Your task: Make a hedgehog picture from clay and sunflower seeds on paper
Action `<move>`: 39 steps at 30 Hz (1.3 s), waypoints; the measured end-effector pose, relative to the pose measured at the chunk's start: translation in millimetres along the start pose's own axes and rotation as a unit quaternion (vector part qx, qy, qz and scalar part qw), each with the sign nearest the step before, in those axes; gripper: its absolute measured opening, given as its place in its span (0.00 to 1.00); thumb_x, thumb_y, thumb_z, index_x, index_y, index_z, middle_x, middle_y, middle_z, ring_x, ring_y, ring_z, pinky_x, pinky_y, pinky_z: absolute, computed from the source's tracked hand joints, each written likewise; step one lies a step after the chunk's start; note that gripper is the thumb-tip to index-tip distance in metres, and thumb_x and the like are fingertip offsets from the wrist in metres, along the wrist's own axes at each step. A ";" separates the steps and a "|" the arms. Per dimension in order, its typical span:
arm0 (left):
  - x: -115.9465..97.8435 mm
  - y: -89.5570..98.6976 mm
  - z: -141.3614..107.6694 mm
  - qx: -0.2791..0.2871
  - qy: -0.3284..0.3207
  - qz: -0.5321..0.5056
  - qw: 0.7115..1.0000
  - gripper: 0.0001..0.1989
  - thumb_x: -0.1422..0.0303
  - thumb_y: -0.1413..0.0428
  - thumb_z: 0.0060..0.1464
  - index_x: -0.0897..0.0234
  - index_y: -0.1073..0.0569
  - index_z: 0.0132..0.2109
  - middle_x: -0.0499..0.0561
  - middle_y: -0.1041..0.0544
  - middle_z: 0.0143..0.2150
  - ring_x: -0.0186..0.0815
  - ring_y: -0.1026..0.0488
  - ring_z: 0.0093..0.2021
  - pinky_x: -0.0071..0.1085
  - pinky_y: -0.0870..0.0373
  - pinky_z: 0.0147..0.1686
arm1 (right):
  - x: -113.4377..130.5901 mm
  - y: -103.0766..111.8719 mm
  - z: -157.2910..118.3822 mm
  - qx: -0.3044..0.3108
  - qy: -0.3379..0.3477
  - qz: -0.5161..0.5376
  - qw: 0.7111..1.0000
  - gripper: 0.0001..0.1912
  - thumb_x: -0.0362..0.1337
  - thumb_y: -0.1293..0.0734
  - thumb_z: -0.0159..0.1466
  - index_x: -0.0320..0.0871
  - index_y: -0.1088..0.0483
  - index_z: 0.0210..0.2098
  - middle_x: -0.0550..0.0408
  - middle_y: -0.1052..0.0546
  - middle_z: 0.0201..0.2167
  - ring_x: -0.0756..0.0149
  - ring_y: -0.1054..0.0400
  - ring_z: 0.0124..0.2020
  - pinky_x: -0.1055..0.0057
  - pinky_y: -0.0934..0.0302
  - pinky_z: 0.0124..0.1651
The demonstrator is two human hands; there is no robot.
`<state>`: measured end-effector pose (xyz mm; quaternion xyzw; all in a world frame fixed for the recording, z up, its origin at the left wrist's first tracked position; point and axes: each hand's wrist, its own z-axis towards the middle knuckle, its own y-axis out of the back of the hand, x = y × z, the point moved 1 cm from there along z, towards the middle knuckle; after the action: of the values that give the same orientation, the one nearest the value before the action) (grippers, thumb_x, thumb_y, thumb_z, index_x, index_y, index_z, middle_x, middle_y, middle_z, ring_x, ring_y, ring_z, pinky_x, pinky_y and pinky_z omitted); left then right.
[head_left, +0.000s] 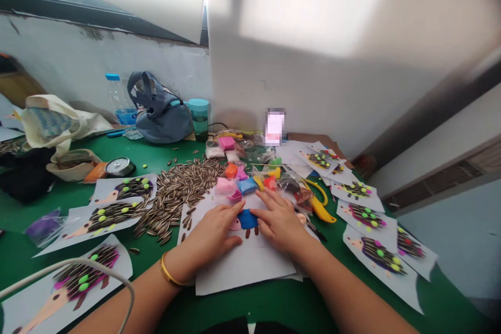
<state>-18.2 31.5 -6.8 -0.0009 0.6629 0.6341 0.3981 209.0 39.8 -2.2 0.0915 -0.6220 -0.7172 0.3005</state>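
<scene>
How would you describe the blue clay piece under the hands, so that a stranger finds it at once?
On the green table, find the white sheet nearest the person. The blue clay lies at its top, between the left hand and right hand. Unlike the finished hedgehog cards around, it carries no seeds.

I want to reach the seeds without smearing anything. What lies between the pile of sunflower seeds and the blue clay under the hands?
In the head view, only white paper with a few stray seeds and the left hand separate the seed pile from the blue clay.
</scene>
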 end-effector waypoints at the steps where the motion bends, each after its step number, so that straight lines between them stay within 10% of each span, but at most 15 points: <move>1: -0.4 0.3 -0.1 -0.001 0.001 -0.001 1.000 0.43 0.70 0.35 0.49 0.57 0.43 0.69 0.58 0.28 0.58 0.50 0.30 0.57 0.48 0.33 0.57 | -0.7 0.3 0.0 -0.006 -0.003 -0.002 1.000 0.18 0.35 0.36 0.65 0.55 0.24 0.52 0.52 0.38 0.67 0.47 0.49 0.69 0.45 0.50 0.62; 39: -0.4 0.3 -0.7 0.002 0.008 0.003 1.000 0.43 0.70 0.34 0.48 0.58 0.43 0.69 0.58 0.29 0.60 0.49 0.32 0.58 0.47 0.34 0.59 | 9.8 0.0 -1.7 0.054 0.053 -0.013 0.997 0.19 0.39 0.37 0.66 0.57 0.28 0.56 0.53 0.40 0.69 0.46 0.52 0.70 0.44 0.51 0.63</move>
<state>-18.5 30.8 -6.5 -0.0031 0.6671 0.6338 0.3915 202.0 33.0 -0.2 0.1536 -0.6417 -0.6808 0.3180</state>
